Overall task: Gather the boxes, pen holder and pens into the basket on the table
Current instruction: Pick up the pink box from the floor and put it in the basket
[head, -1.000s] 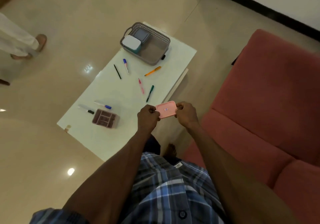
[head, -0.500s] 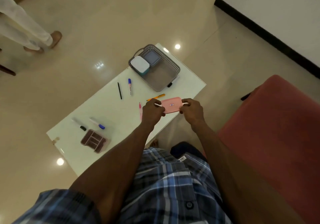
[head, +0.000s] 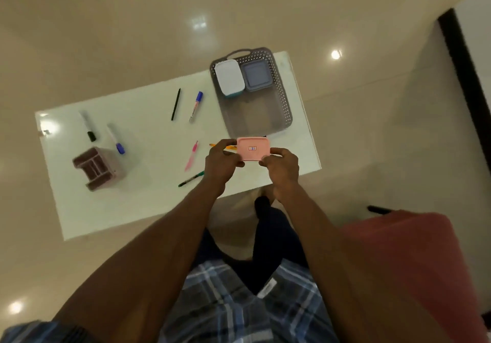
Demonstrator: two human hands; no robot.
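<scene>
Just below the basket [head: 288, 109], near the middle of the frame, both hands hold a pink box [head: 253, 149] level between them: the left hand [head: 221, 163] pinches its left end and the right hand [head: 282, 166] its right end, fingers curled onto the rim. Gripping both short ends keeps the lid side up, I'd guess, so it can go down flat. The basket stands at the bench's [head: 148, 210] upper right corner with a white box [head: 229, 77] and a grey box [head: 257, 75] tucked side by side against its far wall, leaving the near half bare, probably for this one. Left of centre, the pen holder [head: 97, 168] stands upright. Loose pens lie scattered on the bench: a black pen [head: 176, 104], a blue marker [head: 196, 106], a pink pen [head: 191, 156] and a green pen [head: 190, 178] among them.
</scene>
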